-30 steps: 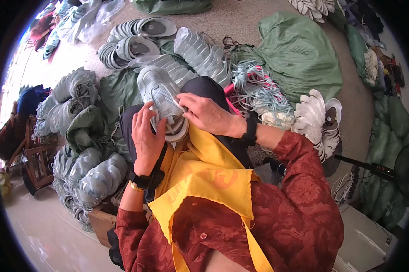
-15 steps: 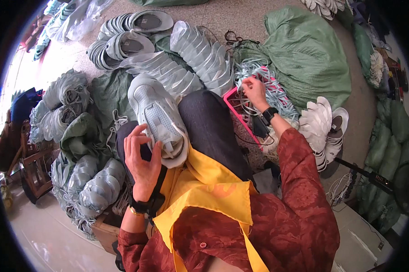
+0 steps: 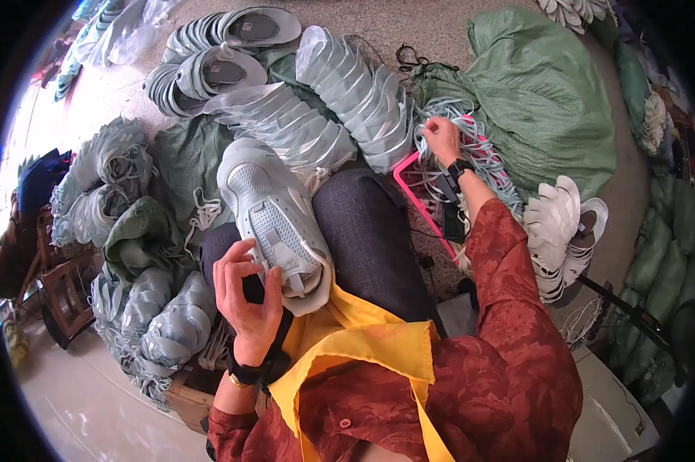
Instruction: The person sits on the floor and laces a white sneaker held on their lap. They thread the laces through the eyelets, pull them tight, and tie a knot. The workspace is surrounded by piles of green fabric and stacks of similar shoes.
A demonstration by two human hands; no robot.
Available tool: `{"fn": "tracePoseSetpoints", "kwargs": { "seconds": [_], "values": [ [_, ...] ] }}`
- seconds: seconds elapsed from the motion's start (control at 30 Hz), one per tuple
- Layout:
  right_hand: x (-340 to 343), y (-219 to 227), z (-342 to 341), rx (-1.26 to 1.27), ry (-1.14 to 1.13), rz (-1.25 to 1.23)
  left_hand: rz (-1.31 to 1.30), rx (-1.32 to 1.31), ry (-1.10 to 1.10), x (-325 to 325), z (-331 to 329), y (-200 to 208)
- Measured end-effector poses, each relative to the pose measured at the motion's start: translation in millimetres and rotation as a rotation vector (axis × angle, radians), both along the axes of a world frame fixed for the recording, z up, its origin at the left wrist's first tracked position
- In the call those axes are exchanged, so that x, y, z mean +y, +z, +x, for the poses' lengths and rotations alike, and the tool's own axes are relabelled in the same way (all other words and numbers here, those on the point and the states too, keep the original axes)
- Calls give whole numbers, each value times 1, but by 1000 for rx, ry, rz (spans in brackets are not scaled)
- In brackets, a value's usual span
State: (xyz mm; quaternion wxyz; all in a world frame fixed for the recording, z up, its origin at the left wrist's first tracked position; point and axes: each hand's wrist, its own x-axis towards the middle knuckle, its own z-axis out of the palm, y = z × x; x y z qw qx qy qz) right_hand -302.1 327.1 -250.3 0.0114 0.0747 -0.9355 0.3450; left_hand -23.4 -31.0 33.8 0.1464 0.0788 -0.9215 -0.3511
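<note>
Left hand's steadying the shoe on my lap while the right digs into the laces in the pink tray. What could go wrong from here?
1. The grey shoe lies tilted across the lap, touched only by the left hand near its heel end; it may slide off toward the piles.
2. The right hand reaches into a tangled bundle of pale blue laces; pulling one could drag several out of the pink tray.

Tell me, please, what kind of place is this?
Probably a small shoe-making workshop: stacks of pale grey shoe uppers on the floor, green sacks, and a grey shoe on the person's lap.
</note>
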Motion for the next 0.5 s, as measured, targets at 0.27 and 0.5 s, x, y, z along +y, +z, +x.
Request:
{"fn": "tracePoseSetpoints", "kwargs": {
  "seconds": [0.27,0.5],
  "values": [
    [24,41,14,-267,-81,-517,-33,38,1,2,0,0],
    [34,54,22,-61,-21,-176,-34,56,-1,3,6,1]
  ]
}}
